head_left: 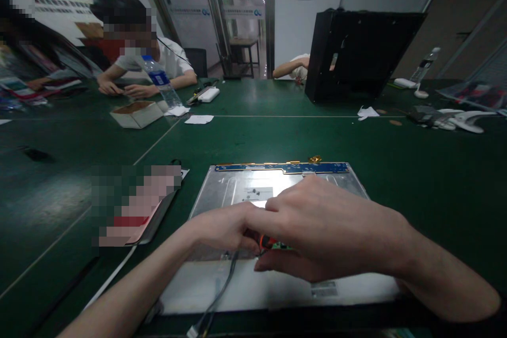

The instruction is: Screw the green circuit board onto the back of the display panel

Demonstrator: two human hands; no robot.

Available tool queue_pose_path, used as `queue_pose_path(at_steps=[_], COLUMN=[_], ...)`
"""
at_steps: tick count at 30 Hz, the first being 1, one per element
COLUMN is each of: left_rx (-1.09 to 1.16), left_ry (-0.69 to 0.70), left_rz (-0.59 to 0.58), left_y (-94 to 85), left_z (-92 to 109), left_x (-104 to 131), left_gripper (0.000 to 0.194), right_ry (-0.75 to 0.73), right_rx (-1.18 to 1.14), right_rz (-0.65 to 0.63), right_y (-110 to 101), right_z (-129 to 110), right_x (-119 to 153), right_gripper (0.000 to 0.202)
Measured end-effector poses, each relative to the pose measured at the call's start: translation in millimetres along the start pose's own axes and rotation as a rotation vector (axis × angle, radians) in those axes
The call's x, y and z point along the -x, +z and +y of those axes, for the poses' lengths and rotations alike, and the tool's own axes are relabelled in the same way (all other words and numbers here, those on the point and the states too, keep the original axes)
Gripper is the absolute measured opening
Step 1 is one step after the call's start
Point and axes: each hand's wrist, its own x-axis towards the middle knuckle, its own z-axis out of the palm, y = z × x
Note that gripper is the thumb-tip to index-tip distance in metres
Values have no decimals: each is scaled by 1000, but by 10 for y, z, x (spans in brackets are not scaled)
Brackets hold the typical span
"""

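A flat display panel (214,195) lies back side up, with a silver metal backing and a narrow blue circuit board (253,168) along its far edge. My left hand (232,229) is over the panel's middle, fingers curled closed at red and black wires (266,242). My right hand (320,227) reaches across against it, thumb and fingers bent in around a small green circuit board (281,246). Both sets of fingertips are mostly hidden. A dark cable (227,280) runs from under my hands towards me and ends in a white connector (193,331).
A phone (158,216) with a white cable lies left of the panel on the green table (245,140). Farther back are a white box (137,116), a water bottle (160,82) and a large black casing (356,58). Other people sit at the far side.
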Motion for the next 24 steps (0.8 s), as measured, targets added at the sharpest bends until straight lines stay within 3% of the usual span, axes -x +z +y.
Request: queue_pose_path(at_steps=[3,7,13,20,24], left_rx=[77,83,66,78,68], left_ry=[-25,-54,-71,-132,-85], left_rz=[-38,0,18,-43,-34], left_y=[-44,-102,-98,-123,-120], left_z=[69,167,151,210,202], left_x=[6,16,29,26,32], left_gripper=[13,22,26,18,17], right_ry=[7,-5,-55,-15,-27], right_rx=[25,48,-32,-8,-3], right_rz=[18,23,-16,12,1], right_y=[13,16,-17,-5,-9], right_z=[-5,-25,-25,-4,-22], right_x=[-19,-31,1,-9,-7], right_gripper=[22,16,18,19,15])
